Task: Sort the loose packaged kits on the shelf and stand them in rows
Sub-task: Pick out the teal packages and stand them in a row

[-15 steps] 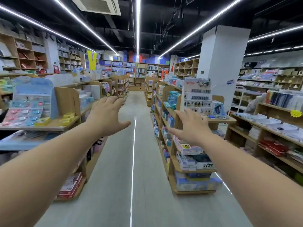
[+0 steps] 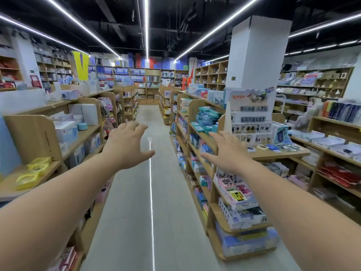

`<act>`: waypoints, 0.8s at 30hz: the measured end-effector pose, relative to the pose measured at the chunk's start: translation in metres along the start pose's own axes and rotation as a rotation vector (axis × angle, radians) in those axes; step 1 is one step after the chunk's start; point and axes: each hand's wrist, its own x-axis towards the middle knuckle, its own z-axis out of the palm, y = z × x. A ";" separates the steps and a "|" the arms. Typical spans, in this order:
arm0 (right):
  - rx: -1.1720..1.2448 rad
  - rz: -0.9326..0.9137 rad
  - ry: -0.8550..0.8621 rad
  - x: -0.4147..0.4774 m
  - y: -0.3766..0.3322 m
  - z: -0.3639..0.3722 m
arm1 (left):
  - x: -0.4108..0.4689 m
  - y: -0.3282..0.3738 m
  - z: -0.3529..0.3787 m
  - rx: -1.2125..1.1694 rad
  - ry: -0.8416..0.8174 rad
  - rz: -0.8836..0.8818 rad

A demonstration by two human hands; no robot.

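Both my arms stretch forward over a shop aisle. My left hand (image 2: 127,145) is spread, fingers straight, holding nothing. My right hand (image 2: 226,150) is also spread and empty, in front of the wooden shelf unit (image 2: 214,212) on the right. That unit's end shelves carry packaged kits (image 2: 235,192) in pink, white and blue boxes, some lying askew. Teal boxes (image 2: 207,118) are stacked on an upper shelf behind my right hand. Neither hand touches any package.
A grey floor aisle (image 2: 136,212) with a white reflected line runs ahead between wooden shelf units. The left unit (image 2: 39,137) holds white boxes and yellow trays (image 2: 33,173). A white pillar (image 2: 257,51) and a card display (image 2: 250,118) stand on the right.
The view has advanced down the aisle, so the shelves on both sides are nearer. Both hands stay spread and empty, the fingers a little wider apart.
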 end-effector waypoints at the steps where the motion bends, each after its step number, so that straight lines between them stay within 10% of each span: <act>1: 0.003 0.005 -0.004 0.022 0.002 0.013 | 0.017 -0.005 0.016 0.010 -0.009 0.003; 24: 0.100 0.158 -0.144 0.493 0.098 0.287 | 0.461 -0.043 0.380 -0.182 -0.177 0.056</act>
